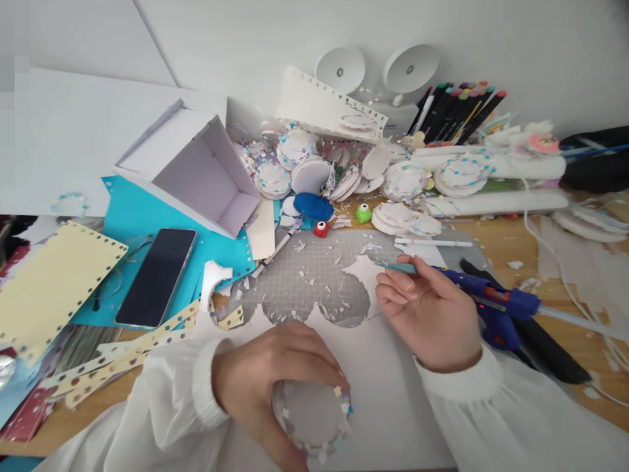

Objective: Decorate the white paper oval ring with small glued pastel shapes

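Observation:
My left hand (275,373) curves over a round white disc (317,416) trimmed along its rim with small pastel paper pieces, thumb and fingers gripping its edge. The disc lies on a large white sheet (383,387) whose far edge has curved bites cut out. Between the closed fingers of my right hand (432,308) is a slim teal tool (401,267) with a thin tip pointing left; its exact kind is unclear. Just right of that hand lies a blue glue gun (506,301) with a clear glue stick in its back.
A grey cutting mat (295,282) carries white scraps. Behind it are decorated discs (297,147), red (321,229) and green (363,213) punches and markers (462,111). On the left are an open white box (206,177), a phone (157,278) and punched yellow card (54,288).

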### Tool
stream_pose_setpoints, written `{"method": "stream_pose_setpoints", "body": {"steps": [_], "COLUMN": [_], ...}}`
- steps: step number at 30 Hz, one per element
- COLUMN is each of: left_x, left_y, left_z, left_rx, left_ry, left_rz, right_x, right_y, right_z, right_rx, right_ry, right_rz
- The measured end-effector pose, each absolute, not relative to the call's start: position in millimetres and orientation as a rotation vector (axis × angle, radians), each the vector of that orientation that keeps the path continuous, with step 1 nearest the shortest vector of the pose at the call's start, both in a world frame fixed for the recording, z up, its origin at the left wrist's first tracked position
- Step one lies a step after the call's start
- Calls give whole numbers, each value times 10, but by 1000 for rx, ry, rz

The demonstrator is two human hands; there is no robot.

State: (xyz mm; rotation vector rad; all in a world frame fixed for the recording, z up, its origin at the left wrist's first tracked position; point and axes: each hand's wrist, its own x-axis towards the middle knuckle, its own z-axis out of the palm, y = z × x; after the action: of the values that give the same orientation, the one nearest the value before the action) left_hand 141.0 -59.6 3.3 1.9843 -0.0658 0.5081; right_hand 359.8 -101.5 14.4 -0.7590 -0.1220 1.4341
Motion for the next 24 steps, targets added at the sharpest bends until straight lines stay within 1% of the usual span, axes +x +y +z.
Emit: {"method": "stream_pose_setpoints", "body": {"steps": [4, 9, 16, 20, 24], "left_x": [1410, 1370, 1306, 1327, 1369], "left_y": [-583, -589, -610, -596, -593], "left_z": [57, 117, 32, 8, 2], "left_rx": [1971, 1938, 1658, 1476, 1423], "left_ry": [-90, -57, 425, 535, 596], "left_rz": [461, 509, 749, 832, 903], "right_x": [3595, 3550, 3468, 3441, 3445], "right_y": [-1002, -1054, -1161, -1171, -1171], "right_z": [140, 116, 42, -2, -30], "right_rx": [-751, -731, -702, -750, -782], "right_ry": [-89, -299, -724, -888, -1004], "right_rz": [1452, 1528, 1569, 1565, 1502]}}
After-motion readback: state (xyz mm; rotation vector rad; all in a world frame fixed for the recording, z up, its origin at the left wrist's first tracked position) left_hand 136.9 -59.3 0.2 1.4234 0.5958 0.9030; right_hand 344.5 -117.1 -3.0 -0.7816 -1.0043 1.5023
